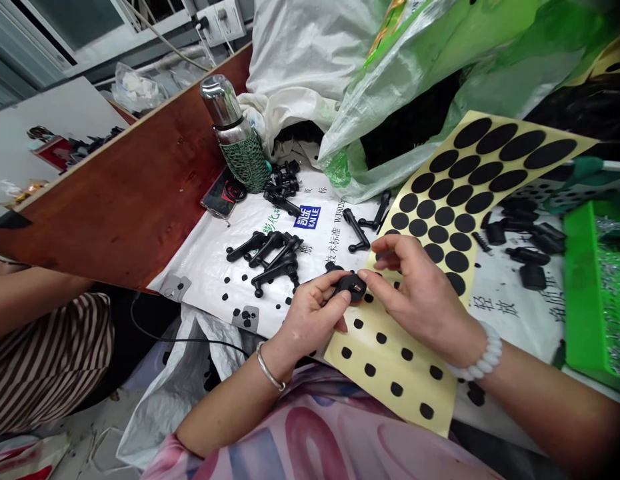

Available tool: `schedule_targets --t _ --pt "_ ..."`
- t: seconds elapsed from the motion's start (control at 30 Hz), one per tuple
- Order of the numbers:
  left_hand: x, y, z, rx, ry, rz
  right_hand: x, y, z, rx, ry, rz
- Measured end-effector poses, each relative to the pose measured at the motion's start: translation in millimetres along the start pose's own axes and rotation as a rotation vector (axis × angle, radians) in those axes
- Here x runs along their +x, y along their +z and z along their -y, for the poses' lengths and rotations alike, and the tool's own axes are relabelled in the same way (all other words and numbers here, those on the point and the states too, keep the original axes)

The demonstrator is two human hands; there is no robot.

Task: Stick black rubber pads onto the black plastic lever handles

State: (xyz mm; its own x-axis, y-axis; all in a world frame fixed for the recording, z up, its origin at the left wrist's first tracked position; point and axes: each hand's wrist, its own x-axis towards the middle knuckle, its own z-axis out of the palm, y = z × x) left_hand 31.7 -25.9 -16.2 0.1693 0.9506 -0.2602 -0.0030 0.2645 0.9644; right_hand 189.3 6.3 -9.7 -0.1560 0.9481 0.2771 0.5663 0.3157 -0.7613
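My left hand pinches a small black plastic part with a rounded face and a small slot in it. Beside it is my right hand, its fingers half curled and apart from the thumb. The right thumb tip is at the edge of the part; whether it presses there I cannot tell. Under both hands lies a yellow backing sheet with rows of round black pads at its far end and small black dots nearer me. Several black plastic arms with ball ends lie left of my hands.
A metal flask in a green net stands by a phone and a brown board. At right, a green bin holds small metal pieces, near loose black parts. Plastic bags crowd the back. Another person's arm shows at left.
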Motion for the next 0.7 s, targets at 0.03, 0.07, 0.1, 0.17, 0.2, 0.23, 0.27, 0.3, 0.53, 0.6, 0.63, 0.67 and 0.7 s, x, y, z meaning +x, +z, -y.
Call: schedule_targets --t 0.03,0.07,0.1,0.17,0.2,0.23,0.27,0.3,0.53,0.6,0.63,0.67,0.7 --pt "0 0.2 1 -0.013 0.002 0.006 1 -1 -1 0.083 0.059 0.062" --pt "-1 0.4 2 -0.023 0.005 0.010 2 -1 -2 0.173 0.112 0.147" --pt "-1 0.6 2 -0.027 0.009 0.012 3 -3 -2 0.254 0.155 0.232" --pt "0 0.6 3 -0.027 0.011 0.015 5 -5 0 0.360 0.217 0.354" --pt "0 0.3 3 -0.033 0.009 0.016 5 -6 1 0.390 0.245 0.386" --pt "1 -0.3 3 -0.048 0.005 0.016 4 -7 3 0.412 0.273 0.404" --pt "1 -1.2 2 -0.070 -0.001 0.018 3 -7 4 0.431 0.295 0.411" --pt "1 -2.3 2 -0.093 -0.012 0.022 2 -7 5 0.452 0.307 0.416" --pt "-1 -4.7 2 -0.132 -0.055 0.085 -6 -6 2 0.552 0.376 0.472" --pt "-2 -3.9 3 -0.171 -0.023 0.086 -7 -6 1 0.546 0.382 0.462" --pt "-3 -4.0 3 -0.185 -0.010 0.085 -7 -6 1 0.544 0.369 0.450" --pt "-3 -4.5 3 -0.195 -0.002 0.086 -8 -6 1 0.540 0.343 0.436" --pt "-2 -5.5 2 -0.201 0.001 0.087 -10 -6 1 0.531 0.307 0.426"
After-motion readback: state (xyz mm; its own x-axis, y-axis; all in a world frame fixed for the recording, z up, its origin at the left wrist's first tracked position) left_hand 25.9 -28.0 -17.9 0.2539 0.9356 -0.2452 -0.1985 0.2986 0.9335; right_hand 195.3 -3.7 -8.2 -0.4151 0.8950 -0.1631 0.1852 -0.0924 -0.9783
